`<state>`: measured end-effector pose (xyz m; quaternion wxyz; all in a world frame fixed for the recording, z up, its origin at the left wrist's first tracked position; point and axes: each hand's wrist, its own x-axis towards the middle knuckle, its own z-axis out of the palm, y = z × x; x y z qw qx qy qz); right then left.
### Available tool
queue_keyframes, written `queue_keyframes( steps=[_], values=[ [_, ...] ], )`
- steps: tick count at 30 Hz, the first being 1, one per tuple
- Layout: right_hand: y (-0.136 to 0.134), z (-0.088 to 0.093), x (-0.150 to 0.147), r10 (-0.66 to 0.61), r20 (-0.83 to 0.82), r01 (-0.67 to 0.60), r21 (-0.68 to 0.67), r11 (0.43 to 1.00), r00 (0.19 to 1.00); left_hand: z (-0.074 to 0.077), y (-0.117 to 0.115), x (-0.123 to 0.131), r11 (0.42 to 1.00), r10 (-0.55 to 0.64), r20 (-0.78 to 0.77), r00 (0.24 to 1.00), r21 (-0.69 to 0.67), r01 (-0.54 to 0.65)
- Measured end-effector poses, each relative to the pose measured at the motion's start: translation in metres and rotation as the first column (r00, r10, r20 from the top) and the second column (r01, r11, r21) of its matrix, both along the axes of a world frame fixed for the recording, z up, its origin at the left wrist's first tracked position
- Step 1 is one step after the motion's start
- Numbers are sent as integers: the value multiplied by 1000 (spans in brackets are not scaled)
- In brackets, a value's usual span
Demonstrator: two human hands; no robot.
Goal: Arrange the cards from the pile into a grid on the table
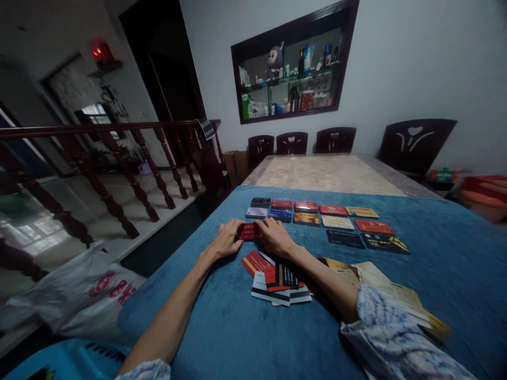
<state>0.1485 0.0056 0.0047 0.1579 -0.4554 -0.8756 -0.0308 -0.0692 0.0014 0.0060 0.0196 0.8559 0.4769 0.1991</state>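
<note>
A dark red card point(249, 231) lies at the left end of the front row on the blue cloth, possibly on a small stack. My left hand point(226, 238) grips its left edge, thumb at the near side. Against its right edge are the fingers of my right hand point(276, 235). Just beyond are rows of sorted cards, among them a blue stack point(281, 215), a lilac stack point(257, 212) and a gold stack point(306, 219). A loose pile of red, white and black cards point(277, 279) spreads below my right wrist, partly hidden by my forearm.
Gold and cream papers point(390, 290) lie under and beside my right forearm. The blue cloth point(206, 327) covers the near part of the table, and bare tabletop point(317, 171) shows beyond. Dark chairs point(336, 140) line the far side. A wooden railing point(146, 150) runs along the left.
</note>
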Motion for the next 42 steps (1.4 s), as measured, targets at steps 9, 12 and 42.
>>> queue_keyframes(
  steps=[9, 12, 42],
  values=[
    [1, 6, 3, 32, 11, -32, -27, 999, 999, 1, -1, 1, 1000, 1, 0, 1000, -3, -1],
    [3, 5, 5, 34, 19, -34, -32, 999, 999, 3, -1, 2, 1000, -1, -11, 1000, -12, 1],
    [18, 40, 42, -6, 138, 12, -45, 999, 990, 31, 19, 34, 998, 59, -201, 978, -1, -60]
  ],
)
